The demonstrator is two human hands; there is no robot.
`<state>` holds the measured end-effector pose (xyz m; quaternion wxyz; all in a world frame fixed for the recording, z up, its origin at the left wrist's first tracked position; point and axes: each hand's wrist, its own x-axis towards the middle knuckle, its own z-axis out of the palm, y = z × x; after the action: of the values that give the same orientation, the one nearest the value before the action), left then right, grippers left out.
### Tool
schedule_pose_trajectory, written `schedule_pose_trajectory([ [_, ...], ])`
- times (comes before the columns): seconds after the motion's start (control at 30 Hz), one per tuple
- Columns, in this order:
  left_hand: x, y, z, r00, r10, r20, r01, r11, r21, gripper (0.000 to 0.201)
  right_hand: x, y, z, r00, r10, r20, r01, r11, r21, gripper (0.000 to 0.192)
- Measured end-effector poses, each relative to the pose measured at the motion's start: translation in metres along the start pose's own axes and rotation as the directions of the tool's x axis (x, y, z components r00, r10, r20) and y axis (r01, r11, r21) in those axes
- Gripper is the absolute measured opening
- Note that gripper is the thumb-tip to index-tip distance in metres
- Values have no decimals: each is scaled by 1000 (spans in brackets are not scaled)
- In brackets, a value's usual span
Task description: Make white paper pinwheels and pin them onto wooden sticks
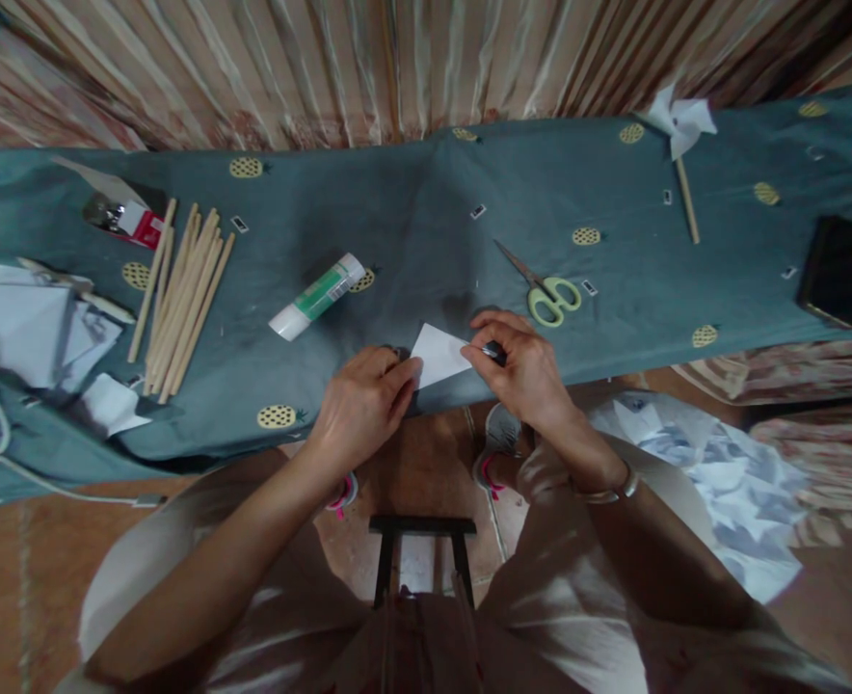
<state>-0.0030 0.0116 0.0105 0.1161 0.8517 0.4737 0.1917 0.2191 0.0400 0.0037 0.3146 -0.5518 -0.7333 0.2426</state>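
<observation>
left hand [363, 405]: palm down at the near table edge, fingers curled, fingertips pressing the left corner of the small white folded paper triangle [439, 353]
right hand [523, 371]: fingers closed around a small dark object [494, 353] — too hidden to identify — tip touching the paper's right edge
paper: flat on the grey-blue pineapple-print tablecloth [397, 212], between both hands, just at the near edge
scissors: green-handled metal scissors [542, 284] just behind the right hand, blades shut
glue: white and green glue stick [316, 296] lying on its side, behind and left of the left hand
sticks: bundle of thin wooden sticks [184, 299] further left, loosely fanned
stapler area: red and silver item [123, 220] behind the sticks — cannot tell what it is
paper stack: white sheets [28, 328] at the far left edge
pinwheel: white paper pinwheel on a wooden stick [680, 145] at the back right
phone: flat black rectangular device [838, 270] at the far right
floor: pile of white paper scraps [715, 472] right of the person's knee
</observation>
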Motion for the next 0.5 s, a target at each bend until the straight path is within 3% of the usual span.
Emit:
schedule_pose_trajectory([
  [0.23,-1,6,5,982,182,59,-180,983,-35,38,-1,0,0,1000,-3,4,3,1000,-28,7],
  [0.4,-3,10,6,974,190,126,-195,980,27,37,-4,0,0,999,-30,-11,29,998,-62,7],
  [0.5,-2,12,5,972,178,150,-187,981,43,39,-7,-2,2,998,-55,-21,53,996,-72,18],
])
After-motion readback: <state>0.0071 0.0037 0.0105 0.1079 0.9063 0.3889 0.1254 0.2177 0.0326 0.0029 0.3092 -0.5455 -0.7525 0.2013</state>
